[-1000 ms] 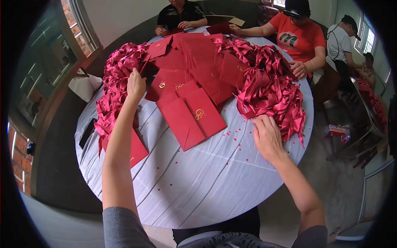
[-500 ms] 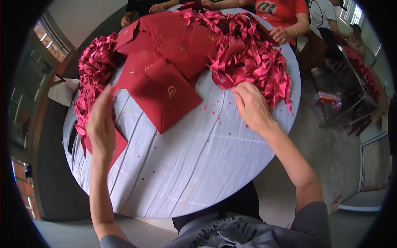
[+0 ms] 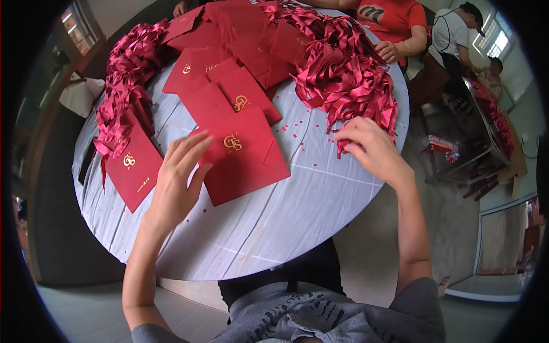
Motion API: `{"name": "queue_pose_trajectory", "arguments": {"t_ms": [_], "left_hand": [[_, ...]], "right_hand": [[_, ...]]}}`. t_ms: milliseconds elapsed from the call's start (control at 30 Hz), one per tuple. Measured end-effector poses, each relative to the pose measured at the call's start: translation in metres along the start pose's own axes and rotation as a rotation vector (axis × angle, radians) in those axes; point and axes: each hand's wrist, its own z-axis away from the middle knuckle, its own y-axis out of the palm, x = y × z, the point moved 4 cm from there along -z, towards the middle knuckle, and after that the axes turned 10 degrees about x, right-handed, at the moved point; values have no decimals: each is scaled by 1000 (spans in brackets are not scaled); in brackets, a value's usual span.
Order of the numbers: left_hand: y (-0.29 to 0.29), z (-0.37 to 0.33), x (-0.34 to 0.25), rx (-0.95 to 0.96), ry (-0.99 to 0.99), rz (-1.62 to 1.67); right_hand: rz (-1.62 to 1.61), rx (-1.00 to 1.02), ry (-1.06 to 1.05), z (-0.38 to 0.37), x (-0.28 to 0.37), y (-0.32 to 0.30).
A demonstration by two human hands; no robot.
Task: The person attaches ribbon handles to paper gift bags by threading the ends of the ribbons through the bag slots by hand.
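A flat red paper bag (image 3: 243, 168) with a gold emblem lies near the middle of the table. My left hand (image 3: 180, 180) is at its left edge, fingers spread, holding nothing; I cannot tell whether the fingertips touch the bag. My right hand (image 3: 372, 150) is bent at the near edge of a heap of shiny red ribbons (image 3: 349, 80), with its thumb and fingers closed on a ribbon (image 3: 341, 150). Behind the near bag several more red bags (image 3: 251, 48) overlap in a loose pile. Another bag (image 3: 130, 168) lies left of my left hand.
Red ribbons (image 3: 128, 74) lie along the left side of the round table with its pale plastic cover (image 3: 257, 228). Small red paper dots (image 3: 294, 135) are scattered about. A person in a red shirt (image 3: 394, 23) stands at the far right. A metal-framed table (image 3: 466, 137) stands beyond.
My left hand has moved right, from the left ribbons to the bag's edge. A bag now lies nearer to me, over the others. My right hand has shifted slightly right and nearer.
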Motion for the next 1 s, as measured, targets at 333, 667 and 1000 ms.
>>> {"name": "queue_pose_trajectory", "arguments": {"t_ms": [333,667,1000], "left_hand": [[16,-46,26,85,-12,-81],[17,-63,51,137,-145,198],[-46,-30,-38,-155,-131,53]], "right_hand": [[107,-74,-98,-1,8,14],[-53,-169,-251,-19,30,13],[-354,-399,-483,-50,68,13]]}}
